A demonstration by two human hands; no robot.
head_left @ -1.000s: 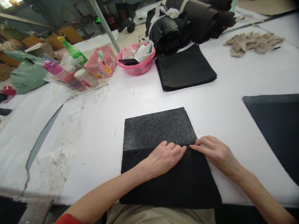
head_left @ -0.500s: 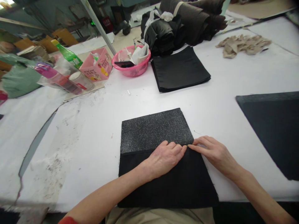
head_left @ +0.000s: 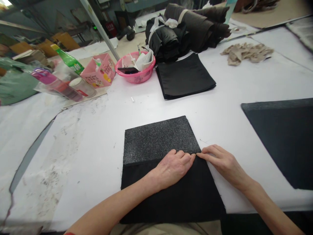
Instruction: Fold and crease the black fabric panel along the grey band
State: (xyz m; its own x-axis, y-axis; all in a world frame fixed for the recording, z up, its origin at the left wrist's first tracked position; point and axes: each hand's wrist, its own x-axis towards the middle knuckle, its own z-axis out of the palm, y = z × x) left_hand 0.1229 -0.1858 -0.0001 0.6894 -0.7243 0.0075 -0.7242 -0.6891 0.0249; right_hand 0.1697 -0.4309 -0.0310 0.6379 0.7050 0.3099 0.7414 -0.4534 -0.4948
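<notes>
A black fabric panel [head_left: 168, 199] lies on the white table in front of me, its near edge at my lap. Its far part is a speckled dark grey band [head_left: 158, 138], with a folded seam running across where the two meet. My left hand [head_left: 174, 166] rests on the panel, fingers curled and pressed along the seam near its right end. At the right edge my right hand [head_left: 220, 161] pinches the seam's end between thumb and fingers. The fingertips of both hands nearly touch. What lies under the left fingers is hidden.
A stack of black fabric pieces [head_left: 186, 76] lies further back, beside a pink basket [head_left: 135, 77]. Another dark panel [head_left: 283, 137] is at the right. Beige cloth [head_left: 245, 52], dark fabric rolls [head_left: 195, 24], a green bottle [head_left: 68, 60] and a pink box [head_left: 100, 71] stand around.
The view has shifted slightly, so the panel and table objects sit a little further left and mostly lower. Both hands keep nearly the same hold at the seam's right end.
</notes>
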